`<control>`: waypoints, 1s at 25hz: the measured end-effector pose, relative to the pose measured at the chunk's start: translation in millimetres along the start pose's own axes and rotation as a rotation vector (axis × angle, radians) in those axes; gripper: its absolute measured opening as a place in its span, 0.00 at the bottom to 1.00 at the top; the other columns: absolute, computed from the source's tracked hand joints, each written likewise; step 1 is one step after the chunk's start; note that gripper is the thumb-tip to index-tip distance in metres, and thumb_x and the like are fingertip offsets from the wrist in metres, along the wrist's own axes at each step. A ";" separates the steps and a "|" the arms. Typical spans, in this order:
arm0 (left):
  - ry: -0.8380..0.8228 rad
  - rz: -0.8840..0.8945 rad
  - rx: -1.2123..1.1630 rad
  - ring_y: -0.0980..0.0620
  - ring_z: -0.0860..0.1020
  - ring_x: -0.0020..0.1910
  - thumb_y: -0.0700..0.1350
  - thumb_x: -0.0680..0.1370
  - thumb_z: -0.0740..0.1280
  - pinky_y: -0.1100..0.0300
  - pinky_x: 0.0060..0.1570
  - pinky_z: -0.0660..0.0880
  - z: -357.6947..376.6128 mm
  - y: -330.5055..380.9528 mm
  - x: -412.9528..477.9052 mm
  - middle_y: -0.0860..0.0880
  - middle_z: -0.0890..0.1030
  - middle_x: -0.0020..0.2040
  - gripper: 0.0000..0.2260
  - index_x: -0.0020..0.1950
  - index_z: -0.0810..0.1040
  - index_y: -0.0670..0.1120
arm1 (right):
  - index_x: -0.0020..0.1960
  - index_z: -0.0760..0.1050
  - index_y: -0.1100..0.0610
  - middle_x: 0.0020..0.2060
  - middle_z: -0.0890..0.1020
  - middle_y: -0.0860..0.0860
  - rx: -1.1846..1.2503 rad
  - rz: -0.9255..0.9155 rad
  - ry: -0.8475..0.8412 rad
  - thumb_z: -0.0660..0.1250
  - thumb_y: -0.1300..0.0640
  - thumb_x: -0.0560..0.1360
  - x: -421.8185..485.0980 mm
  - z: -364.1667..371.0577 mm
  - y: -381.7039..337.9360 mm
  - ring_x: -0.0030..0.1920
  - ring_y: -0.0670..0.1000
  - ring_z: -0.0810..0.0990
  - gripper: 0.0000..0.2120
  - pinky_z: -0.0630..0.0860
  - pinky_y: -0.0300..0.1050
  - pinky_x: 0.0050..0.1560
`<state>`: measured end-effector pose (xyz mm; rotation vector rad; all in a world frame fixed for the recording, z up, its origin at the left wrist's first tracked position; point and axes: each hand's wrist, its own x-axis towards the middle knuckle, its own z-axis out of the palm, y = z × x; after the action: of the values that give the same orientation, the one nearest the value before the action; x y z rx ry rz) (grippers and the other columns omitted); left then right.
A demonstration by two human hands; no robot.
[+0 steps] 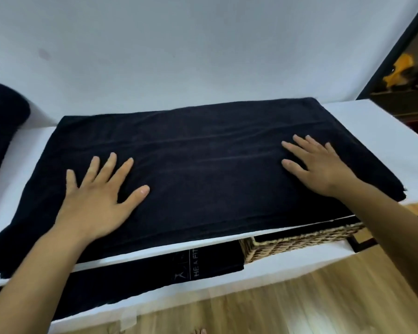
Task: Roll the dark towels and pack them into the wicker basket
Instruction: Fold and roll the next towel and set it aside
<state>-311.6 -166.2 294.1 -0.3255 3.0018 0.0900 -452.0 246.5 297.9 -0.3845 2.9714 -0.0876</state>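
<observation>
Basket lower right, on the shelf beside a folded printed towel. Mid-frame, your left hand and right hand lie flat, fingers spread, pressing the flat towel on the table. Step: smoothing before rolling. Next: grip one short end, roll tight and even. Upper left, a dark roll, likely done.

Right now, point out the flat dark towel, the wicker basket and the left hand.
flat dark towel [203, 165], head view, bare middle.
wicker basket [273, 248], head view, woven wall.
left hand [95, 201], head view, its back.
</observation>
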 end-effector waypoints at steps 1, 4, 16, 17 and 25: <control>-0.009 -0.018 -0.016 0.49 0.39 0.79 0.78 0.68 0.37 0.38 0.75 0.38 -3.8 2.1 -0.8 0.55 0.41 0.81 0.42 0.80 0.45 0.61 | 0.79 0.51 0.42 0.80 0.49 0.47 -0.001 0.015 -0.019 0.42 0.29 0.73 0.0 -3.1 -3.7 0.79 0.51 0.43 0.37 0.43 0.63 0.76; 0.025 0.061 -0.049 0.48 0.39 0.79 0.75 0.71 0.43 0.35 0.74 0.38 -14.7 36.3 12.2 0.55 0.43 0.81 0.40 0.80 0.47 0.60 | 0.80 0.49 0.41 0.80 0.46 0.47 -0.031 -0.093 0.032 0.45 0.29 0.76 2.2 -8.7 -55.7 0.79 0.53 0.39 0.35 0.42 0.66 0.76; -0.011 -0.374 -0.099 0.44 0.40 0.79 0.73 0.75 0.42 0.29 0.71 0.40 -2.7 0.6 -6.9 0.53 0.43 0.81 0.34 0.79 0.46 0.63 | 0.79 0.48 0.39 0.80 0.48 0.46 -0.039 0.147 0.055 0.36 0.21 0.66 -26.8 5.8 39.4 0.79 0.52 0.47 0.45 0.47 0.60 0.76; -0.030 -0.463 -0.123 0.42 0.42 0.79 0.70 0.77 0.44 0.27 0.70 0.42 -6.7 -4.2 -10.3 0.50 0.44 0.81 0.33 0.80 0.47 0.61 | 0.79 0.48 0.39 0.80 0.48 0.47 -0.042 0.216 0.054 0.35 0.21 0.66 -32.5 3.4 59.3 0.79 0.53 0.47 0.46 0.49 0.62 0.76; 0.008 0.194 -0.103 0.46 0.42 0.80 0.63 0.82 0.46 0.32 0.72 0.39 -28.0 81.4 82.7 0.52 0.48 0.81 0.26 0.80 0.54 0.57 | 0.80 0.44 0.42 0.80 0.43 0.51 -0.167 0.269 0.010 0.22 0.23 0.59 -35.1 7.9 86.9 0.79 0.56 0.45 0.53 0.52 0.64 0.75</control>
<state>-412.6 -106.2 315.2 -0.0428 3.0348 0.2617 -438.8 339.2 288.2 0.0003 3.0162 0.1885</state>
